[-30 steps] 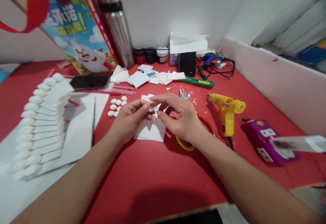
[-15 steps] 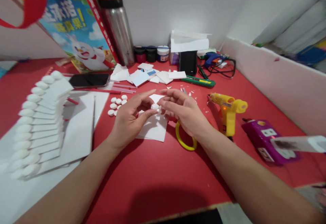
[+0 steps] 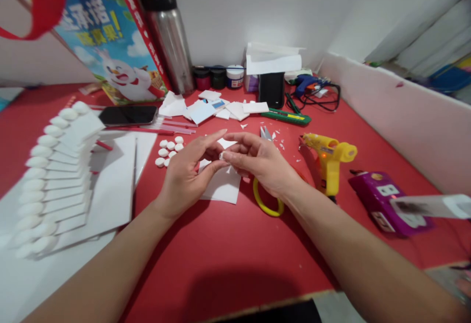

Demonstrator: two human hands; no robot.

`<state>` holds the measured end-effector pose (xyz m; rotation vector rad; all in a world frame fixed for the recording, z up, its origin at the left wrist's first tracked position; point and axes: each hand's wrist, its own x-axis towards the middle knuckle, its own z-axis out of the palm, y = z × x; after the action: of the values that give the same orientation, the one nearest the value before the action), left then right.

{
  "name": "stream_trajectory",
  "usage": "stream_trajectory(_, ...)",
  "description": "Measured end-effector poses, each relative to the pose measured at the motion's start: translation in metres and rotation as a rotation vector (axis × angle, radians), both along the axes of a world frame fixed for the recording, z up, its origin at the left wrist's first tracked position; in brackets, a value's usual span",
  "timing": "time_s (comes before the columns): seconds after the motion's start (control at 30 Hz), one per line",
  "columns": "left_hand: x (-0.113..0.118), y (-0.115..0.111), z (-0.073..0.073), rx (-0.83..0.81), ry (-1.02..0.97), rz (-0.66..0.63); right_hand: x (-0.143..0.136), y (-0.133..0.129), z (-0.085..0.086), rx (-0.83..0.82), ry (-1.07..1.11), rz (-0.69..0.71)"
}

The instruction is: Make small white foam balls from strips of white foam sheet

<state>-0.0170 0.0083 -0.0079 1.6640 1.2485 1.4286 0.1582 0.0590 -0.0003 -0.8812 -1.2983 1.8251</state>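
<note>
Over the middle of the table, my left hand (image 3: 186,171) and my right hand (image 3: 263,161) meet at the fingertips. Both are closed on a small white piece (image 3: 221,156), mostly covered by fingers; its exact kind cannot be made out. Beneath them lies a white sheet (image 3: 224,190) with small scraps on it. Several white discs (image 3: 170,147) are grouped just left of my left hand. Scissors with a yellow handle (image 3: 260,204) lie partly under my right hand and wrist, their blades pointing away from me.
A stepped white model (image 3: 68,181) edged with white ovals stands at left. To the right are a yellow glue gun (image 3: 329,159) and a purple box (image 3: 386,205). A phone (image 3: 128,115), steel flask (image 3: 171,43), white offcuts (image 3: 202,111) and green cutter (image 3: 287,116) lie farther back.
My right fingers have closed in around the white piece, which has shifted slightly left and is more covered. The scissor blades show more. My left hand has barely moved.
</note>
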Motion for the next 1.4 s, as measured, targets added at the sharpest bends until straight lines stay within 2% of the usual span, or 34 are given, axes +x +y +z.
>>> stream_trajectory(0.13, 0.001, 0.0, 0.001, 0.029, 0.048, 0.012, 0.001, 0.001, 0.0, -0.079, 0.063, 0.006)
stream_trajectory(0.3, 0.006, -0.001, 0.002, 0.003, -0.13, -0.016, 0.005, 0.006, 0.002, -0.274, 0.18, 0.02)
stream_trajectory(0.37, 0.008, -0.002, 0.003, -0.045, -0.213, -0.043, 0.006, 0.007, 0.003, -0.304, 0.209, 0.031)
stream_trajectory(0.47, 0.008, 0.0, 0.001, -0.107, -0.3, -0.064, 0.005, 0.007, 0.002, -0.272, 0.198, 0.023)
stream_trajectory(0.57, 0.008, 0.003, 0.0, -0.101, -0.316, -0.041, 0.003, 0.006, -0.001, -0.187, 0.154, -0.001)
stream_trajectory(0.73, 0.007, 0.005, -0.001, -0.041, -0.232, 0.026, -0.001, 0.003, -0.004, -0.052, 0.051, -0.062)
stream_trajectory(0.87, 0.008, 0.003, -0.002, -0.009, -0.165, 0.054, -0.002, 0.002, -0.005, 0.064, 0.05, -0.152)
stream_trajectory(1.1, 0.01, 0.002, -0.005, -0.04, -0.155, 0.026, -0.006, 0.002, -0.008, 0.103, 0.011, -0.118)
stream_trajectory(1.4, 0.012, 0.002, -0.004, -0.01, -0.129, -0.004, -0.005, 0.002, -0.01, 0.095, 0.031, -0.143)
